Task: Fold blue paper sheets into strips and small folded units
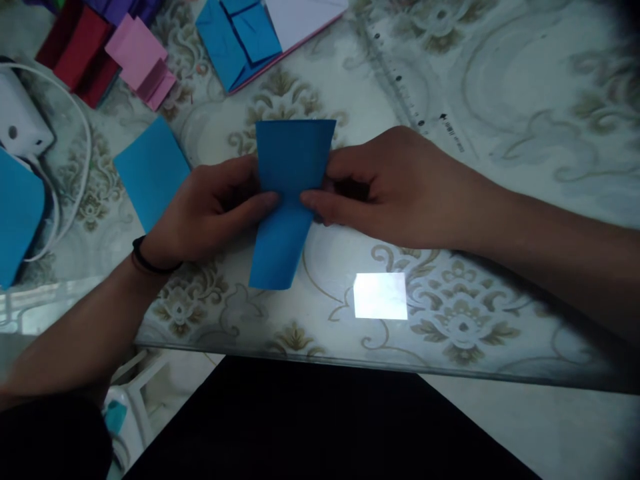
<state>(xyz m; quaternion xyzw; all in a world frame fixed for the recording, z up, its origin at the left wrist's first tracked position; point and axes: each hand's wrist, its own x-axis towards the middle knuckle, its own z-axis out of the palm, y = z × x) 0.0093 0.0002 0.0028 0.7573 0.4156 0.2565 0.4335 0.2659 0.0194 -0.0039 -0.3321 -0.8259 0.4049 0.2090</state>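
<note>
A blue strip of paper (290, 163), bent across its middle, is held above the table between both my hands. My left hand (213, 207) pinches its left edge, thumb on top and fingers behind. From the other side my right hand (380, 187) grips the right edge the same way. The strip's upper part is darker and wider, its lower part lighter and slanting to the left. Partly under my left hand lies a flat blue sheet of paper (153, 170).
Folded red paper (83, 53) and pink paper (143, 63) pieces sit at the upper left. A blue folded piece (240, 40) rests on a pink-edged pad at the back. At left are a white power strip (23, 113) and its cable. A clear ruler (400, 80) lies behind my right hand.
</note>
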